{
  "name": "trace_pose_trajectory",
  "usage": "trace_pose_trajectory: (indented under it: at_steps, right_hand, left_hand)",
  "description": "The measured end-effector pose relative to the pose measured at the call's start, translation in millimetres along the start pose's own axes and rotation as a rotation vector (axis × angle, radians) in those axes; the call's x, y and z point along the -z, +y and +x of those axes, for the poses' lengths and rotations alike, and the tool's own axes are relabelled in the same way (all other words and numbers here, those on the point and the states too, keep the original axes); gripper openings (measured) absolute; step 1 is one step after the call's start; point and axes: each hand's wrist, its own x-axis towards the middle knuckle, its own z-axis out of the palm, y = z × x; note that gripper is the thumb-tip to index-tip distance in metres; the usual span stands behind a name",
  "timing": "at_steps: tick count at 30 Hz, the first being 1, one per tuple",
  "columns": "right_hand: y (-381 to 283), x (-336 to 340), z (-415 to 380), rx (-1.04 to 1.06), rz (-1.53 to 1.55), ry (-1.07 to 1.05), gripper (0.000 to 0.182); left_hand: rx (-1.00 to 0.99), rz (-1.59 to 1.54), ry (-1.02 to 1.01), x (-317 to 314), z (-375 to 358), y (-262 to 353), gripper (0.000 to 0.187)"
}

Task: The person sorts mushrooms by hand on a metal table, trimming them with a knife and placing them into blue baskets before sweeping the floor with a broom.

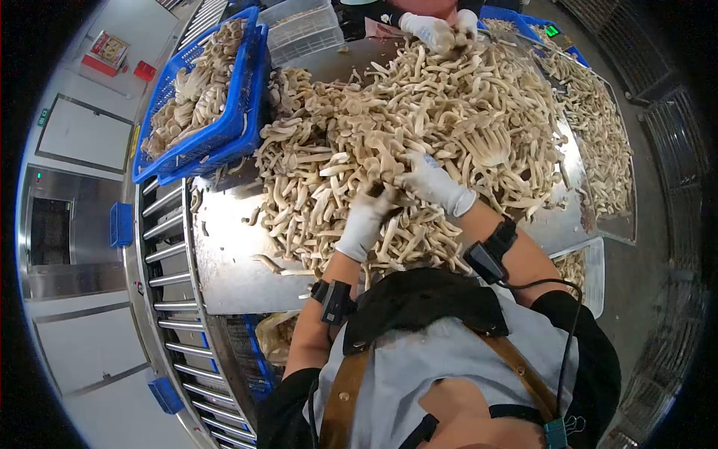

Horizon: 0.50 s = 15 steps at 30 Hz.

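Note:
A large heap of pale, long-stemmed mushrooms [336,127] covers much of the metal table [228,280]. Both of my hands wear white gloves and work close together at the near part of the heap. My left hand [366,223] has its fingers curled round mushrooms, whose brownish caps show at the fingertips. Just up and to the right, my right hand [434,183] is closed with its fingertips among mushrooms. The exact pieces in each grip are partly hidden. A joined cluster of mushrooms [488,146] lies to the right of my right hand.
Stacked blue baskets [247,97] with mushroom clusters stand at the left, beside a roller conveyor [166,251]. Behind the heap are a clear crate [303,34] and another person's gloved hands [430,31]. Mushrooms fill a tray [598,135] at right; a white bin [594,277] stands below.

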Motion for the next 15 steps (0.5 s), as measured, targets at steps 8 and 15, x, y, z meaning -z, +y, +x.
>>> trace_pose_trajectory:
  at_steps: [8, 15]
  right_hand:
    - [5.9, 91.0, -41.0, -0.215, -0.539, 0.502, 0.072]
    - [169.7, 131.5, -95.7, -0.803, 0.959, 0.401, 0.05]
  left_hand:
    - [-0.1, -0.245, 0.084, 24.1, 0.3, 51.6, 0.053]
    - [-0.224, 0.692, -0.027, -6.1, 26.6, -5.6, 0.045]
